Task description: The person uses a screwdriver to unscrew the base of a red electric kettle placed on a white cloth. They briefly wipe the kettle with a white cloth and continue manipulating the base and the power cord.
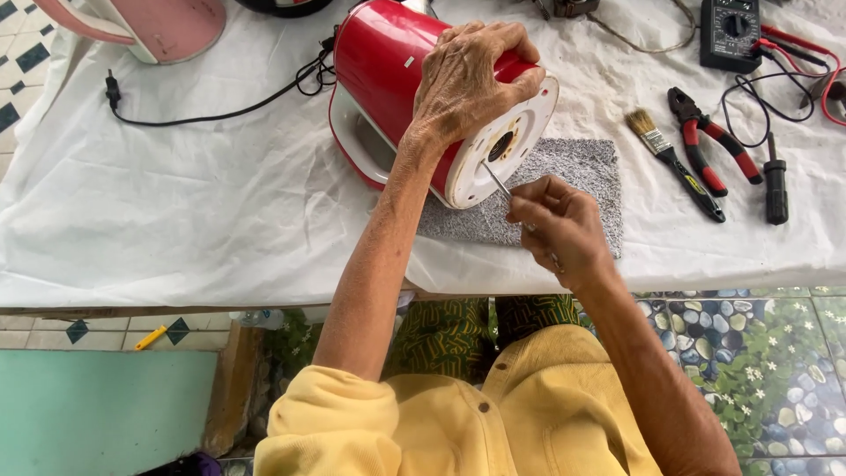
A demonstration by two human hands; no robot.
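brush [670, 161], pliers [712, 141] & multimeter [730, 32] lie right on desk [176, 211]. red kettle [397, 62] on its side on grey mat [577, 172], base facing the person, long axis running away. left hand [467, 79] clamps kettle; right hand [555, 220] grip closed on thin screwdriver [498, 182], tip at base.

Person wears a yellow button-up shirt [493, 423], collar open, one small button visible near the placket. Sleeves pushed up to the elbows, cuffs bunched; forearms bare. Dark green trousers [441, 335] with a yellow squiggle pattern below. Left hand [467, 79] and right hand [555, 225]: no gloves or watch.
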